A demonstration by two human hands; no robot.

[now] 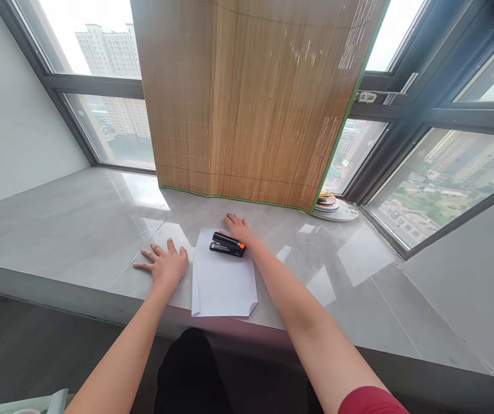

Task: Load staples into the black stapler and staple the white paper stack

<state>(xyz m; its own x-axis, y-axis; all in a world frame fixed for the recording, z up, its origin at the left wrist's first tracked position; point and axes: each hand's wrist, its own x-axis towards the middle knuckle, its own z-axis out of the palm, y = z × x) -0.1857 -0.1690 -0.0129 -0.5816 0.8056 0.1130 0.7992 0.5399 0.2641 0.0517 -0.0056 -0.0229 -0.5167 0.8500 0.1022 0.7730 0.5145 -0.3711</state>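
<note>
White sheets of paper [224,287] lie on the grey windowsill ledge in front of me, with one lower right corner bent. On their upper part rests a black stapler [226,248] with an orange mark at its right end. My left hand [167,264] is spread on the ledge to the left of the paper, fingers apart and holding nothing. My right hand [238,229] is just beyond the stapler, at the paper's top right edge, with its fingers stretched out. A small dark item [229,215] shows at its fingertips, too small to make out.
A bamboo blind [247,115] hangs down to the back of the ledge [69,230]. Stacked plates [337,210] stand at the back right by the window frame. The ledge's front edge runs just below the paper, above my dark-clothed leg.
</note>
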